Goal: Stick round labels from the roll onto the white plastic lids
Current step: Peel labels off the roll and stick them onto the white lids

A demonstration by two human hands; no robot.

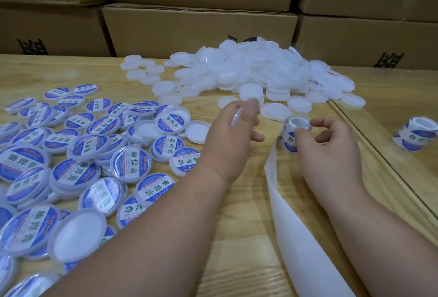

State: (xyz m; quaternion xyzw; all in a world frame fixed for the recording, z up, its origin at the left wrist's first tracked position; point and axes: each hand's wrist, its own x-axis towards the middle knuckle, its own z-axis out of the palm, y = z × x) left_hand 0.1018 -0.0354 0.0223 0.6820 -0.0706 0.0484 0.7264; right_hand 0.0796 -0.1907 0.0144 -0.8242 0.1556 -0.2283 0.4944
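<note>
Two hands, left [233, 128], right [331, 145], two label rolls [295, 135] [416, 136], uncounted lids [260, 69]

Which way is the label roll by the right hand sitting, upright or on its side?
Upright: the label roll stands on end, hollow core facing up, backing strip trailing off.

The left hand [233, 126] is blurry, so the small white thing in its fingers is hard to make out. The right hand [331, 141] covers part of the label roll [295, 134]. A dark thing [251, 39] hides behind the pile of plain lids [260, 69]. The left edge cuts off some labelled lids [78, 154]. The white backing strip [301, 237] runs off the bottom. The top edge cuts the cardboard boxes [199, 29].
</note>
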